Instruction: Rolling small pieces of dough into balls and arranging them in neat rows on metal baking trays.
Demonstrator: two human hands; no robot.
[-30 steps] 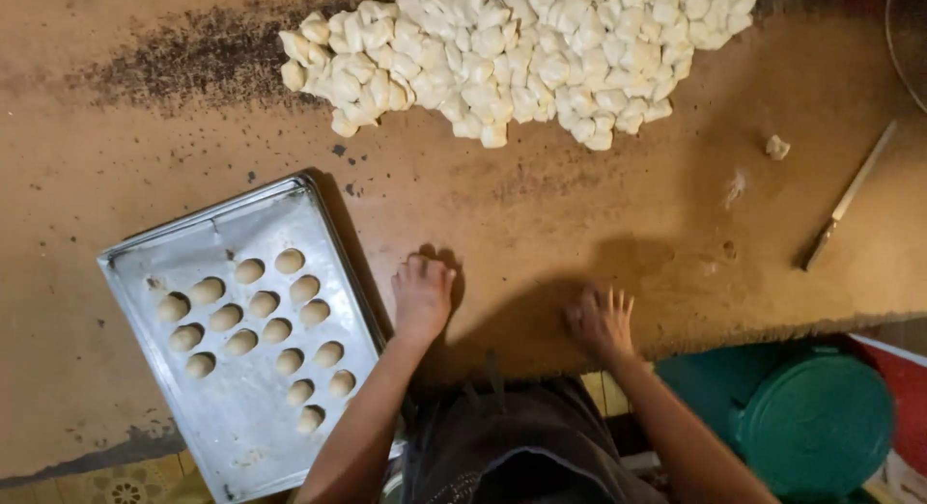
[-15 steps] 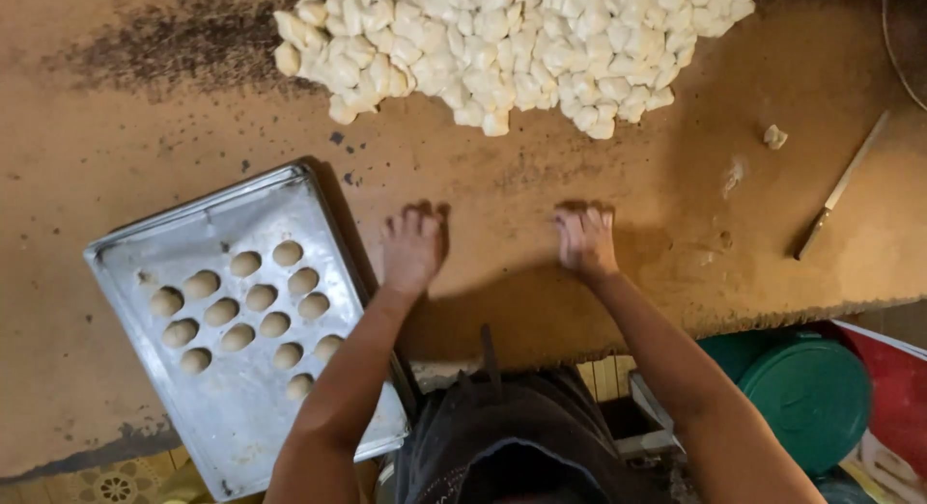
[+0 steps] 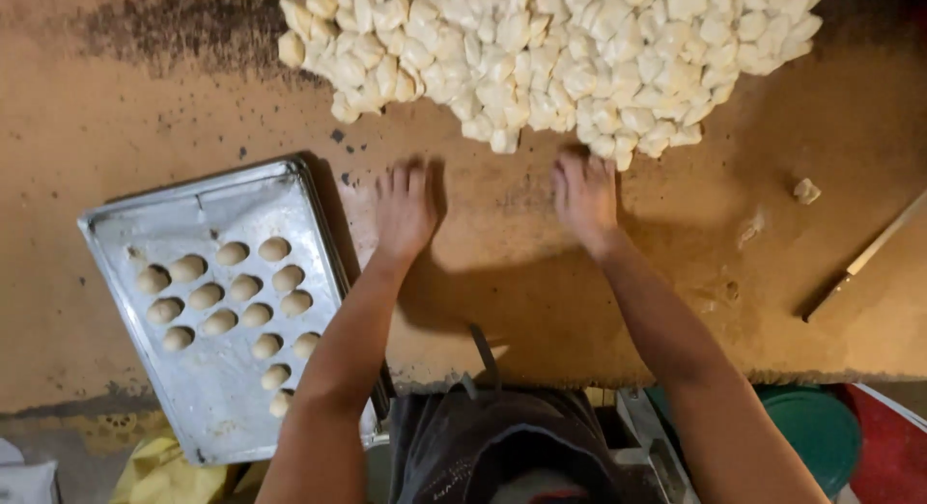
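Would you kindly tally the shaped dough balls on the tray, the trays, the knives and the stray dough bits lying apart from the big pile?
Shaped dough balls: 15
Metal tray: 1
Knife: 1
Stray dough bit: 1
Total: 18

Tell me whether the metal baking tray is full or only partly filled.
Partly filled. The rectangular metal baking tray holds three short rows of small round dough balls in its middle; its near end is bare.

tray (image 3: 232,407): dull scuffed metal | table (image 3: 145,108): matt, floury | dough pieces (image 3: 541,50): soft, matt
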